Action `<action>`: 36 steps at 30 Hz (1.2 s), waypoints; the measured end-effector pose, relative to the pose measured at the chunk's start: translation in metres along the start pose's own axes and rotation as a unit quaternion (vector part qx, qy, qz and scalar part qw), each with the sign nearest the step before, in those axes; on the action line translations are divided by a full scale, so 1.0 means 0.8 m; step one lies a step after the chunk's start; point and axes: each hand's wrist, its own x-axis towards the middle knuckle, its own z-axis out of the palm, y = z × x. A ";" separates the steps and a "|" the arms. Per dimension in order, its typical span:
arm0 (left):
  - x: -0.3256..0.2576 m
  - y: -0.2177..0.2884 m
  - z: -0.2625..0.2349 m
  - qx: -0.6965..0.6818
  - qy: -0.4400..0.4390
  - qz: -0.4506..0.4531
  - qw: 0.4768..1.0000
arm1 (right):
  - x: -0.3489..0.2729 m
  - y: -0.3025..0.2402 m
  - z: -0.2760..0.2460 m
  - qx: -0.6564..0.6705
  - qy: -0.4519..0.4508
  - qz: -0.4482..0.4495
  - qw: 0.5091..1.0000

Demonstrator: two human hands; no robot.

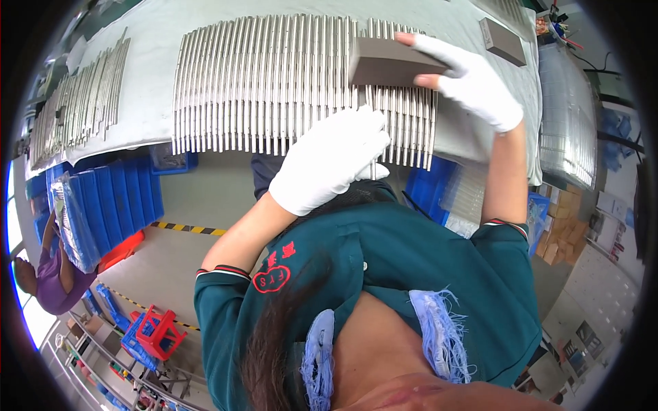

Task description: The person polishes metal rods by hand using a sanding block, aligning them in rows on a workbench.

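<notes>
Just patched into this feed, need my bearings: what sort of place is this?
Probably a factory workbench. Rows of metal rods lie on a grey table, gloved hands rub them with a grey block, and blue bins are stacked beside it.

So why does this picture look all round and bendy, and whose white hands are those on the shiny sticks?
The picture comes from a small wide camera worn on a person's head, looking down, and that lens bends straight lines near the edge. At the bottom you see the person's own green shirt and hair.

The hands are the person's own, in white gloves. The right hand holds a grey block pressed flat on a long row of shiny metal rods. The left hand rests on the near ends of those rods.

The rods lie side by side on a table covered with a pale cloth. A second batch of rods lies to the left, and another grey block sits far right. Blue bins stand on the floor below.
</notes>
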 end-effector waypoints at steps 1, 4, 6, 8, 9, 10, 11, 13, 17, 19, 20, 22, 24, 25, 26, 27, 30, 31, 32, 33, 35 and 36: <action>-0.001 -0.001 0.000 -0.007 0.008 0.000 1.000 | -0.005 -0.004 -0.009 -0.023 0.031 0.088 0.995; -0.002 -0.001 0.003 -0.001 0.011 0.004 1.000 | -0.003 0.008 -0.008 0.053 -0.009 -0.015 0.998; -0.002 0.000 0.003 0.006 0.005 0.000 1.000 | 0.002 0.026 0.007 -0.090 0.005 -0.050 0.995; -0.002 0.001 0.000 0.020 -0.011 -0.002 1.000 | 0.002 0.034 0.003 -0.047 0.008 -0.022 0.999; -0.002 0.001 -0.003 0.028 -0.023 -0.002 0.999 | 0.000 0.038 0.001 -0.007 -0.006 -0.049 0.999; -0.002 0.001 -0.005 0.033 -0.031 -0.001 0.999 | -0.004 0.037 -0.013 0.044 0.000 -0.029 0.999; -0.001 0.000 -0.007 0.031 -0.063 -0.016 0.997 | -0.012 0.036 -0.028 -0.040 0.028 -0.006 0.999; 0.001 -0.001 -0.010 0.023 -0.118 -0.045 0.992 | -0.031 0.041 -0.049 -0.111 0.133 -0.001 0.985; 0.000 0.003 -0.016 0.092 -0.107 -0.021 0.990 | -0.018 0.081 -0.079 -0.199 0.418 -0.162 0.872; -0.001 0.005 -0.019 0.066 -0.114 -0.037 0.991 | -0.008 0.104 -0.085 -0.170 0.464 -0.177 0.852; 0.000 0.004 -0.019 0.066 -0.109 -0.042 0.991 | -0.005 0.113 -0.086 -0.152 0.480 -0.178 0.845; 0.002 0.003 -0.018 0.065 -0.100 -0.052 0.992 | -0.001 0.121 -0.087 -0.117 0.507 -0.180 0.835; 0.005 0.002 -0.015 0.076 -0.101 -0.066 0.990 | -0.003 0.120 -0.085 -0.085 0.526 -0.182 0.826; 0.007 0.002 -0.014 0.082 -0.100 -0.071 0.989 | -0.003 0.116 -0.082 -0.071 0.536 -0.180 0.822; 0.008 0.001 -0.012 0.091 -0.107 -0.078 0.987 | -0.003 0.111 -0.078 -0.050 0.541 -0.181 0.820; 0.009 0.001 -0.011 0.101 -0.108 -0.076 0.986 | -0.003 0.106 -0.075 -0.029 0.543 -0.185 0.819; 0.010 0.002 -0.012 0.119 -0.112 -0.073 0.984 | 0.000 0.097 -0.062 0.166 0.523 -0.252 0.797; 0.011 0.003 -0.013 0.109 -0.111 -0.076 0.985 | 0.000 0.096 -0.062 0.178 0.512 -0.250 0.802; 0.012 0.004 -0.013 0.099 -0.111 -0.080 0.986 | 0.000 0.097 -0.062 0.190 0.501 -0.247 0.807; 0.014 0.005 -0.014 0.093 -0.112 -0.082 0.986 | 0.000 0.098 -0.064 0.201 0.490 -0.244 0.812; 0.025 0.007 -0.008 0.057 -0.120 -0.057 0.990 | 0.000 0.107 -0.069 0.266 0.470 -0.193 0.819; 0.032 0.012 -0.001 0.039 -0.119 -0.043 0.991 | 0.001 0.113 -0.071 0.297 0.458 -0.167 0.821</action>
